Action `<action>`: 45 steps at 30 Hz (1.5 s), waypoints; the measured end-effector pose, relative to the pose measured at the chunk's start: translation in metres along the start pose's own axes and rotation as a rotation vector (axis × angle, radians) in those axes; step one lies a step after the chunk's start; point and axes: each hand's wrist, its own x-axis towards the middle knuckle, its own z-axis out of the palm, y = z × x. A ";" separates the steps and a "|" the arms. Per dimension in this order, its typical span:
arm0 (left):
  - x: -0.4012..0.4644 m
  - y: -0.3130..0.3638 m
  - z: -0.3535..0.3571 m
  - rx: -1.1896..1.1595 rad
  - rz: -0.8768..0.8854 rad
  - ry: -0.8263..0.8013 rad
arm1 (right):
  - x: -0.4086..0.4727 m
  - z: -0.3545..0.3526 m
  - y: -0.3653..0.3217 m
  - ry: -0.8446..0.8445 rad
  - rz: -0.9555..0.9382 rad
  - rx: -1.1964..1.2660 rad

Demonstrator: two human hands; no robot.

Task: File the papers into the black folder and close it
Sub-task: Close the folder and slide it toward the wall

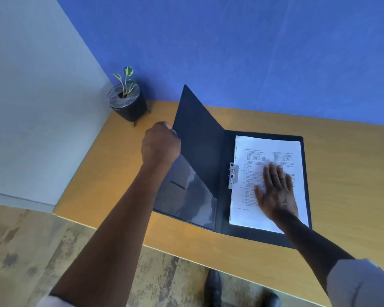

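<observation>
Left hand (160, 144) clenched on raised cover (197, 138) of folder (225, 173). Right hand (276, 191) flat, fingers spread, on papers (273, 149). Plant (126, 100) at desk (341, 162) far-left corner.

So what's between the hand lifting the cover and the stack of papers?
In the head view, between the left hand and the papers stand the raised folder cover, with its clear pocket, and the metal clip at the papers' left edge.

My left hand (161, 144) and right hand (276, 191) are bare, without rings, watch or gloves. Both forearms are uncovered, with pale grey-white sleeves (361, 284) pushed up near the elbows. Below the desk edge, one black shoe (213, 289) is visible.
</observation>
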 end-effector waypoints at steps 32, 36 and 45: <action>-0.126 0.183 0.110 0.220 0.516 -0.252 | -0.025 -0.042 0.137 -0.033 0.045 -0.016; -0.135 0.195 0.140 0.237 0.496 -0.261 | -0.036 -0.045 0.165 -0.027 0.125 0.027; -0.154 0.212 0.205 0.356 0.527 -0.336 | -0.042 -0.049 0.181 -0.080 0.144 0.066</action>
